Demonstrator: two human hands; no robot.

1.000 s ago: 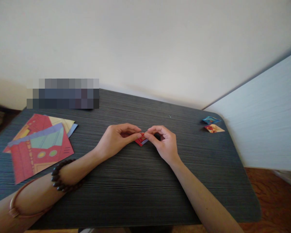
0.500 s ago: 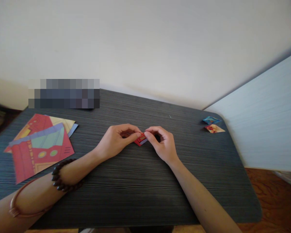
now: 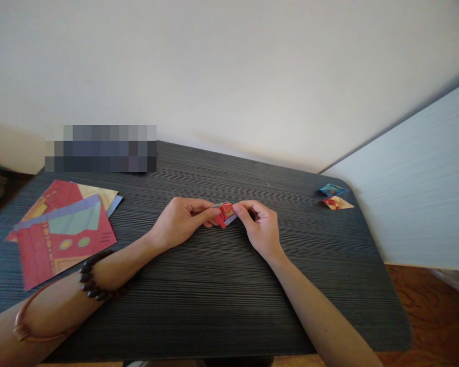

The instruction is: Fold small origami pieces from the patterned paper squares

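Note:
A small folded piece of red patterned paper [image 3: 226, 212], with a pale lilac strip along its lower right, is held between my hands over the middle of the table. My left hand [image 3: 183, 219] pinches its left side between thumb and fingers. On the other side, my right hand [image 3: 260, 224] grips the paper's right edge with thumb and forefinger. The fingertips hide parts of both ends.
Several sheets of printed paper [image 3: 69, 229] overlap on the left of the dark table [image 3: 199, 306]. Two folded paper pieces, one blue [image 3: 333, 190] and one cream and red [image 3: 337, 203], lie near the right edge. A blurred-out object [image 3: 103, 150] stands at the back left by the wall.
My hands have moved slightly apart, my right hand a little to the right. More of the red folded paper shows between them, and its upper edge is now visible.

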